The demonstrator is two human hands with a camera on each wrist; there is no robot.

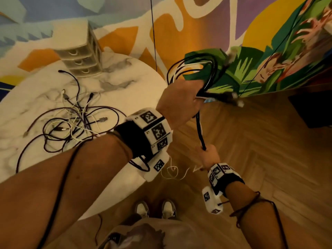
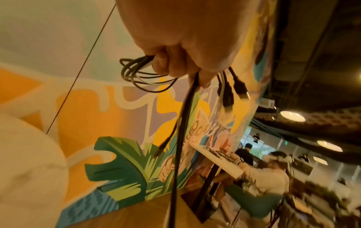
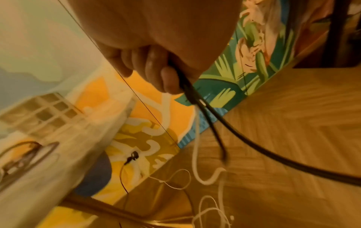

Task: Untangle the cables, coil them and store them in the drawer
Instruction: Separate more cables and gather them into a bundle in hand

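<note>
Left hand [image 1: 179, 103], nearest the head camera and raised in front of the chest, is gripping a bundle of coiled cables [image 1: 190, 71] in a closed fist; loops are fanning out above the knuckles and plug ends are hanging beside the fingers [image 2: 166, 64]. Right hand [image 1: 208, 157], lower and closer to the body, is pinching a black cable [image 1: 199, 130] that is running nearly straight up into the left fist, its long axis roughly vertical between the two hands. Its free tail is trailing from the right fingers [image 3: 170, 80] toward the floor. Tangled cables [image 1: 71, 121] are lying on the table [image 1: 136, 83], well apart to the left, with the drawer unit [image 1: 79, 51] behind them, drawers apparently closed. Judged next: winding this strand upward onto the bundle.
</note>
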